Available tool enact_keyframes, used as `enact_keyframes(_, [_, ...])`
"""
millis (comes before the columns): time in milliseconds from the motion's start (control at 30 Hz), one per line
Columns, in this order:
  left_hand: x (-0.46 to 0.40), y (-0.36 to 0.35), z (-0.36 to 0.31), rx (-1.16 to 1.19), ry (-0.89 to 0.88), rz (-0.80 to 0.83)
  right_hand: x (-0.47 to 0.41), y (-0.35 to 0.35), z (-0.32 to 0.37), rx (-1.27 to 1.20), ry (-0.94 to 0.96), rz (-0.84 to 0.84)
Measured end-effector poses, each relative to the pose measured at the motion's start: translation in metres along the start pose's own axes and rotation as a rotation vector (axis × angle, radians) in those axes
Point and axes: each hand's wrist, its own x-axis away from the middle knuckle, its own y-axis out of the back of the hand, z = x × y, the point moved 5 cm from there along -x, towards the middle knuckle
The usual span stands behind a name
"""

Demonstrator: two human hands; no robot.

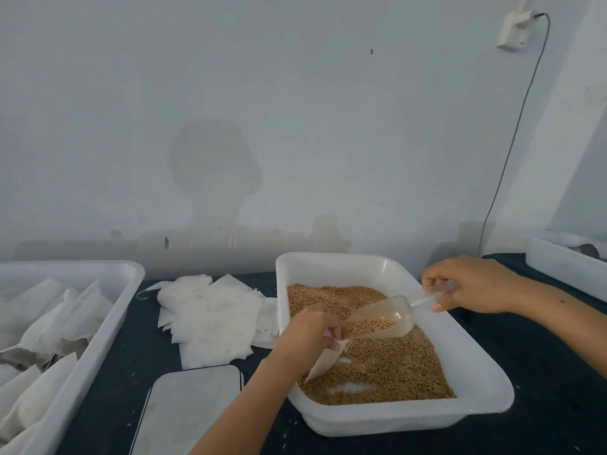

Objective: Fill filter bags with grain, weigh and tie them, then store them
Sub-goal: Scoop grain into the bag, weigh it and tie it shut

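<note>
The left hand [308, 326] pinches the top of a filter bag [323, 361] over the grain [387, 366] in the middle tub [486, 385]. The right hand [473, 284] grips a clear scoop [377, 318], tipped at the bag's mouth. A tub of filled bags [49, 316] sits far left, with flat bags [210, 316] between the 2 tubs.

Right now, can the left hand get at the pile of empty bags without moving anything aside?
Probably not yet: the left hand grips a bag under the scoop over the grain tray. The way to the pile looks free, just left of the tray, but the hand is occupied.
</note>
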Motion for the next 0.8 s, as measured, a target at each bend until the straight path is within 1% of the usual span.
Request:
enact_keyframes(167, [-0.001,-0.001,0.003,0.005,0.0,0.002,0.003,-0.004,-0.004,-0.035,-0.013,0.016])
enact_keyframes(267, [-0.002,0.0,0.005,0.011,0.001,-0.017,0.004,-0.009,-0.012,-0.105,-0.031,0.024])
enact_keyframes(333, [-0.001,0.001,0.006,0.029,0.012,-0.052,0.006,-0.017,-0.016,-0.228,-0.024,0.055])
enact_keyframes(433, [0.0,0.003,0.009,0.037,0.033,-0.106,0.012,-0.038,-0.019,-0.517,-0.025,0.129])
enact_keyframes(500, [0.0,0.004,0.01,0.036,0.049,-0.135,0.015,-0.053,-0.02,-0.614,-0.061,0.145])
enact_keyframes(567, [-0.001,0.004,0.011,0.035,0.055,-0.148,0.015,-0.07,-0.019,-0.659,-0.116,0.148])
enact_keyframes(667, [-0.001,0.003,0.013,0.043,0.065,-0.152,0.006,-0.095,-0.013,-0.647,-0.212,0.125])
enact_keyframes(800, [-0.001,0.004,0.014,0.062,0.07,-0.173,-0.019,-0.123,0.002,-0.464,-0.271,0.1])
